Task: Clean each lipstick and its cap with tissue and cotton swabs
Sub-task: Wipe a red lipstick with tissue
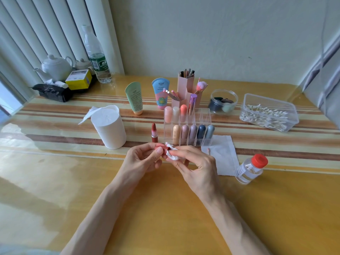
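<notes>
My left hand grips a reddish-brown lipstick cap sideways above the table. Against the cap's open end my right hand pinches a crumpled, red-stained tissue. The uncapped red lipstick stands upright just behind my hands. A clear organizer holds several capped lipsticks in two rows. A toilet paper roll stands to the left. A clear box of cotton swabs sits at the right.
A flat tissue sheet and a small clear bottle with a red cap lie to the right. Behind stand two cream tubes, a pink brush holder, a round jar, a water bottle and a teapot.
</notes>
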Demonstrator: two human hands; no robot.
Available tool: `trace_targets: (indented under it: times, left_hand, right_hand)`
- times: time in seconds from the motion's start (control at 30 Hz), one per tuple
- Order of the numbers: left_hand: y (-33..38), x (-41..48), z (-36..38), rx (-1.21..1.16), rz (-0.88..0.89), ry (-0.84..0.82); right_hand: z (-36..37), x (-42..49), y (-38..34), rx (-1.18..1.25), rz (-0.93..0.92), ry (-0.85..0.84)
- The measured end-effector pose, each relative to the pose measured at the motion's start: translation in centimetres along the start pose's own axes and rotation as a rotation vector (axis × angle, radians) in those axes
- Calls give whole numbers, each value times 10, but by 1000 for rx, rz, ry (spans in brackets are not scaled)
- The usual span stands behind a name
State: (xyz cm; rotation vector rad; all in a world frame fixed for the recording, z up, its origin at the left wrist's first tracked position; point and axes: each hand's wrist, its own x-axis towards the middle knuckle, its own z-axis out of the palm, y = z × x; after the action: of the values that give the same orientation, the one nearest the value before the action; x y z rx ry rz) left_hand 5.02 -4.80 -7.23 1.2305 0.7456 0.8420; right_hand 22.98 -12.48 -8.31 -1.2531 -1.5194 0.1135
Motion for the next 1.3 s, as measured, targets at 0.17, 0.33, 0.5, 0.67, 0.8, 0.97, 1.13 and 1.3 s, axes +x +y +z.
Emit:
trace_targets:
  times: [0.17, 0.33, 0.5, 0.67, 0.8, 0.97, 1.13, 1.3]
  left_hand:
    - [0, 1, 1, 16, 35, 5]
    - [-2, 0, 12, 53, 198, 85]
    - [-6, 2, 6, 272, 367, 110]
    - [-5, 1, 13, 313, 338, 82]
    - [-1, 1, 16, 258, 253, 69]
    - [-2, 1, 10, 258, 258, 107]
    - [-3, 1, 10, 238, 244, 177]
    - [0, -2, 8, 222, 190, 159]
  right_hand:
    - [2, -1, -1, 114, 104, -33]
    - [7, 1, -10, 456, 467, -51]
    - [5, 1, -16, 638, 651, -89]
    - [0, 5, -14, 554, 625, -27]
    - [-2, 6, -13, 479, 515, 4]
    - [-1, 5, -13, 453, 508, -45]
    - [-6, 9, -16, 641, 586, -142]
    - [-14, 11, -12, 674, 580, -248]
